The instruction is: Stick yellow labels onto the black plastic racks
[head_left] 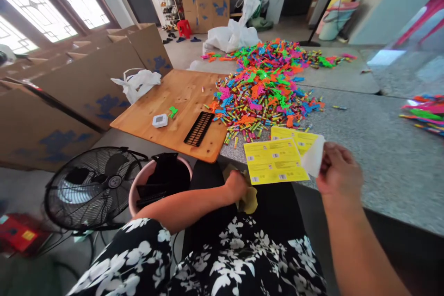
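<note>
My right hand is closed on the corner of a yellow label sheet, pinching it so that its white back shows. Overlapping it at the counter's front edge is another yellow label sheet, printed with small text and barcodes. My left hand is down over my lap, its fingers curled round a crumpled olive-coloured piece that may be paper or cloth. Beyond the sheets lies a large heap of small striped tubes and bright plastic toy guns in green, orange, pink and blue.
On the wooden board are a black slotted tray, a small white device and a white plastic bag. A pink bucket holding black trays and a floor fan stand at left. Cardboard boxes line the wall.
</note>
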`<action>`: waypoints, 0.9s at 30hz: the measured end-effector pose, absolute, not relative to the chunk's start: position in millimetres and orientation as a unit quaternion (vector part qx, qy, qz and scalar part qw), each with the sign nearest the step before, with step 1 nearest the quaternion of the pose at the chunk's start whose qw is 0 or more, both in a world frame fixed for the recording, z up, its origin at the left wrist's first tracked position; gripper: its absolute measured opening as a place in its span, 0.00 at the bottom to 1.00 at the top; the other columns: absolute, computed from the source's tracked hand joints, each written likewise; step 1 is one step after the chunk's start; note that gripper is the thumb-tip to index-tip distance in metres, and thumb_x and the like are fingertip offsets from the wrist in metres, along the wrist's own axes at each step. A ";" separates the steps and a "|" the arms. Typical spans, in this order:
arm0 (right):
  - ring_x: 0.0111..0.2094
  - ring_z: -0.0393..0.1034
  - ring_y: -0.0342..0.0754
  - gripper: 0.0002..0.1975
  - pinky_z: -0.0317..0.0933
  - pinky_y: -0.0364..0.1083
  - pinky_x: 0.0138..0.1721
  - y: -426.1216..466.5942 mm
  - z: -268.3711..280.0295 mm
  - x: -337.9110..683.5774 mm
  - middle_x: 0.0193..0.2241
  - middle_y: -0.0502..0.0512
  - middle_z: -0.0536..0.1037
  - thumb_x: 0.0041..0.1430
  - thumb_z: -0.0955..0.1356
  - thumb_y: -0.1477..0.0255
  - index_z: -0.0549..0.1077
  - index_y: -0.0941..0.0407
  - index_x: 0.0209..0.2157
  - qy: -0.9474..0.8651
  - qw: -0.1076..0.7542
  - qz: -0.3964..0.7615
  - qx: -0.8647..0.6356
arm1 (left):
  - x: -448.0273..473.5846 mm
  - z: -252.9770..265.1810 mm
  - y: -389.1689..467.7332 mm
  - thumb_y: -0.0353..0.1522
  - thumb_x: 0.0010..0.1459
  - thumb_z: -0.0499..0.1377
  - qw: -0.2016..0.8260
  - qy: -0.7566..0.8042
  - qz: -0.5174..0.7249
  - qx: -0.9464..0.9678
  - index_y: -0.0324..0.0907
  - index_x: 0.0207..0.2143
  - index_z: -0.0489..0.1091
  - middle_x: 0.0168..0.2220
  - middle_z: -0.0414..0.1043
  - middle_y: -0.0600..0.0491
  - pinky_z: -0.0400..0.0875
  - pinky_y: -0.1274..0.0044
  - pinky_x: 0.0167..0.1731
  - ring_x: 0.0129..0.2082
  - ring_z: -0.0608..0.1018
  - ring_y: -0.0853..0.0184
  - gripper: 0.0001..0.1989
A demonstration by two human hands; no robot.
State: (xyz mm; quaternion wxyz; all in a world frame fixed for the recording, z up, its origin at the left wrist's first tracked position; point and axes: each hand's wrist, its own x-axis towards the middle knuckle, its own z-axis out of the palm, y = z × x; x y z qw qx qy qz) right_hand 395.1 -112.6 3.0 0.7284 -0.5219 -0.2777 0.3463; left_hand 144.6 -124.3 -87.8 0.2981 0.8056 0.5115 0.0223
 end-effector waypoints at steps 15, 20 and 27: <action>0.22 0.71 0.43 0.23 0.68 0.42 0.23 -116.9 18.0 348.1 0.24 0.50 0.78 0.58 0.73 0.47 0.78 0.54 0.36 -0.517 0.517 0.329 -0.597 | -11.5 -2.1 -14.3 0.39 0.59 0.64 0.153 0.662 0.237 0.694 0.40 0.63 0.68 0.63 0.68 0.37 0.56 0.59 0.66 0.64 0.69 0.47 0.30; 0.30 0.78 0.45 0.21 0.73 0.42 0.28 -117.3 25.8 306.9 0.34 0.54 0.83 0.64 0.71 0.50 0.77 0.55 0.41 -0.539 0.525 0.373 -0.543 | -25.7 -22.7 22.8 0.38 0.54 0.68 0.173 0.705 0.185 0.663 0.34 0.67 0.59 0.66 0.63 0.29 0.55 0.55 0.66 0.67 0.64 0.41 0.42; 0.35 0.81 0.48 0.15 0.77 0.48 0.36 -130.3 30.9 278.7 0.36 0.53 0.83 0.67 0.70 0.58 0.76 0.53 0.47 -0.559 0.574 0.321 -0.506 | -11.6 -15.2 -35.8 0.47 0.58 0.57 0.474 0.569 0.523 0.422 0.40 0.66 0.61 0.59 0.73 0.40 0.72 0.63 0.55 0.57 0.77 0.53 0.37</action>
